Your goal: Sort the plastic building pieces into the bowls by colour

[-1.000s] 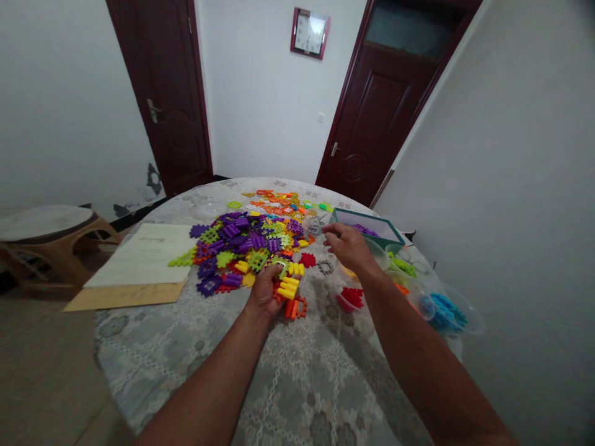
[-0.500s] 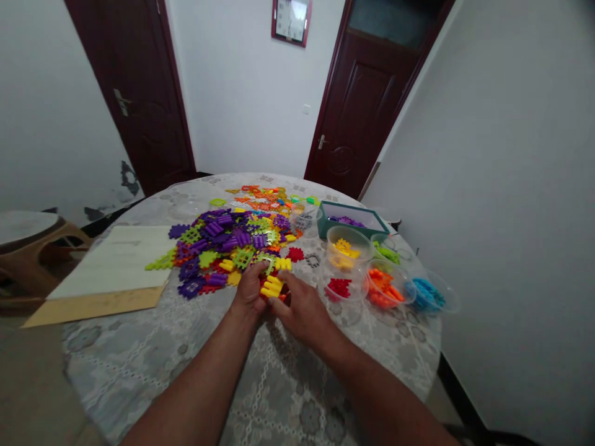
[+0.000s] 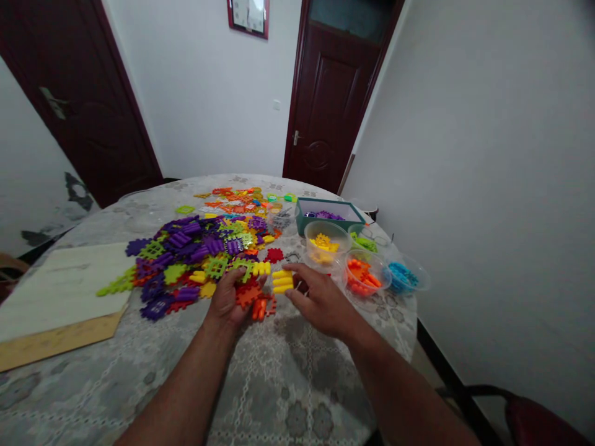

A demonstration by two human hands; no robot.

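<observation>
My left hand (image 3: 224, 298) is closed around orange-red notched plastic building pieces (image 3: 248, 293). Below its fingers is an orange ribbed piece (image 3: 259, 309); whether it is held or lies on the table I cannot tell. Between the thumb and fingers of my right hand (image 3: 320, 298) is a yellow ribbed building block (image 3: 282, 282), slightly apart from the left hand's pieces. Another yellow ribbed block (image 3: 261, 268) shows just beyond the left fingers, at the near edge of a mixed pile of purple, green, yellow and red pieces (image 3: 193, 251).
Clear plastic tubs hold yellow (image 3: 328, 243), orange (image 3: 367, 272), green (image 3: 364, 241) and blue pieces (image 3: 403, 277) on the right. Behind them stands a green box (image 3: 331, 207) with purple pieces. A pale board (image 3: 60, 285) lies left on the patterned tablecloth (image 3: 279, 384).
My hands have come apart, and the yellow block has moved right, away from the left hand's orange-red pieces. The view has turned to the right.
</observation>
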